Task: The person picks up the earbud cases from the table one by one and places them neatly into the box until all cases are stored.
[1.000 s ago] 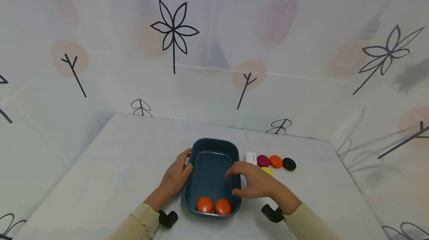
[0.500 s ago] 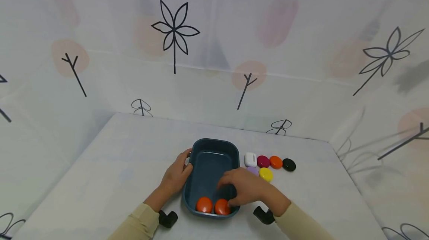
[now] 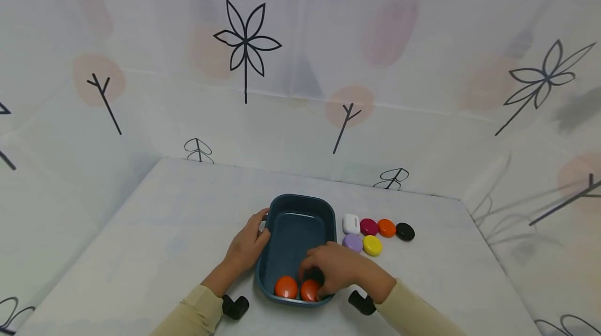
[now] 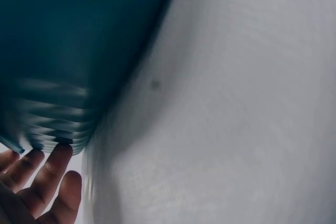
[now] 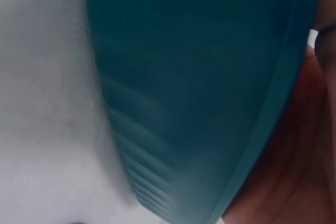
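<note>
A dark teal rectangular dish [image 3: 290,231] lies on the white table. My left hand [image 3: 245,244] holds its left side, thumb at the rim and fingers against the outer wall; in the left wrist view several fingertips [image 4: 62,153] touch the ribbed wall. Inside, at the near end, sit two glossy orange-red domed discs, a left disc [image 3: 286,287] and a right disc [image 3: 309,290]. My right hand [image 3: 338,268] reaches over the right rim and pinches the right disc between thumb and fingers, partly covering it. In the right wrist view the dish wall hides the fingertips.
Right of the dish lie a white case-like piece [image 3: 351,224] and several glossy discs: crimson [image 3: 369,227], orange [image 3: 387,228], black [image 3: 405,231], lilac [image 3: 352,243] and yellow [image 3: 373,245]. A patterned cloth wall [image 3: 300,64] stands behind the table.
My right hand has moved down and left into the dish's near end and closed round the right disc. The lilac and yellow discs have come into view. The left hand stays put.
</note>
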Motion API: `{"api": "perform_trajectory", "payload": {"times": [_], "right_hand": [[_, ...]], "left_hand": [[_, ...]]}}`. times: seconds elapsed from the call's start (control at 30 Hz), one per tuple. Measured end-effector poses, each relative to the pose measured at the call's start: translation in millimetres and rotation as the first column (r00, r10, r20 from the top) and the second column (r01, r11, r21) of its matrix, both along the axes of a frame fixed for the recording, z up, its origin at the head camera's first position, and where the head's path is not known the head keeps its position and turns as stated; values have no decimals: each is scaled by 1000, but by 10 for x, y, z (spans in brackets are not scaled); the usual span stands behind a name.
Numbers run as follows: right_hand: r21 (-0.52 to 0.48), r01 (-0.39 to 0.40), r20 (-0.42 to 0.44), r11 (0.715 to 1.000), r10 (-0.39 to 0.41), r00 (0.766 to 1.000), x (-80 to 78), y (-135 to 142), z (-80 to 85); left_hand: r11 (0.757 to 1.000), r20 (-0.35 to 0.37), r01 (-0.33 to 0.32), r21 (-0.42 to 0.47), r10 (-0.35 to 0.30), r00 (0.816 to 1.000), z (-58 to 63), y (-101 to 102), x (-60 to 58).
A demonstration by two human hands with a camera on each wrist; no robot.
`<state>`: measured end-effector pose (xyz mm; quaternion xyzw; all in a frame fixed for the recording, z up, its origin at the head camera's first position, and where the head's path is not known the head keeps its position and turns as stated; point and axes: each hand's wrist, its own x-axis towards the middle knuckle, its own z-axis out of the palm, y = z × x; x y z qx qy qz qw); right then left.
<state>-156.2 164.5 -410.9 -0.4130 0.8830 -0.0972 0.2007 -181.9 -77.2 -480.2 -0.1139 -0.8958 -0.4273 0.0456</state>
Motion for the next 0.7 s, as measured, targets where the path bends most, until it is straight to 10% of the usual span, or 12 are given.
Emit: {"api": "perform_trajectory", "payload": {"times": [0.7], "right_hand": [[58,-13,-7,998,13,1000,22,-95,-52]], "left_hand": [[1000,0,-5,-2,5,1000,9,12,-2]]}}
